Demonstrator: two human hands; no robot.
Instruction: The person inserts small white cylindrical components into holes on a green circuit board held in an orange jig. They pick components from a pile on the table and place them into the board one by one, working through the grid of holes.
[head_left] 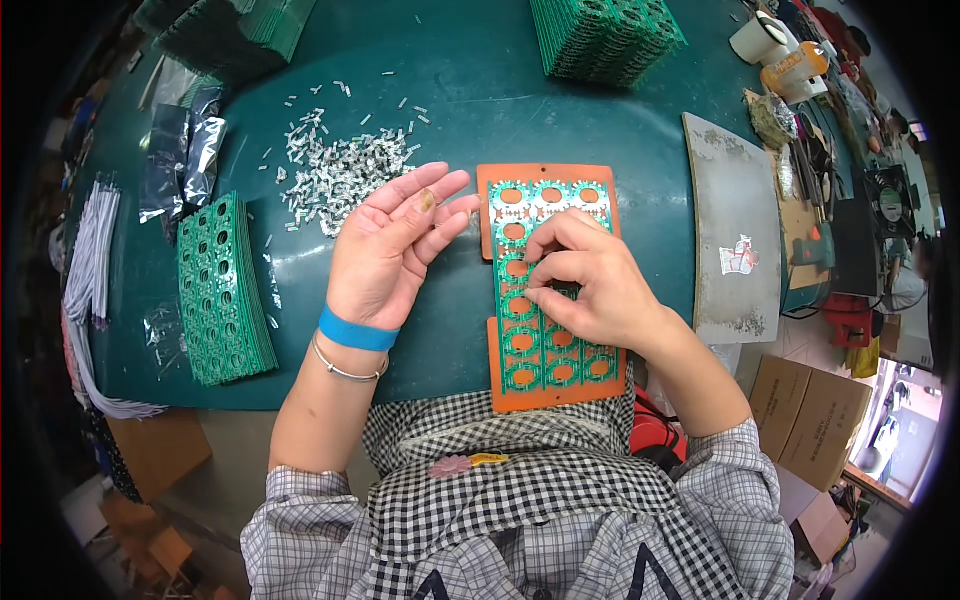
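Note:
A green circuit board panel (541,375) with rows of round cut-outs lies across an orange fixture (550,400) in front of me. Over the middle of the panel is my right hand (605,285), thumb and forefinger pinched together; whatever they hold is too small to make out. My left hand (385,245) hovers left of the panel, palm turned up, fingers loosely stretched and slightly apart, with no object visible in it. Just beyond that hand spreads a loose heap of small white and silver parts (340,170).
Stacked green panels stand at the left (210,290), far left (230,35) and far middle (605,45) of the green table (460,110). White wires (90,260) and dark bags (185,150) line the left edge. A grey board (725,190) lies right; cardboard boxes (810,415) stand beyond it.

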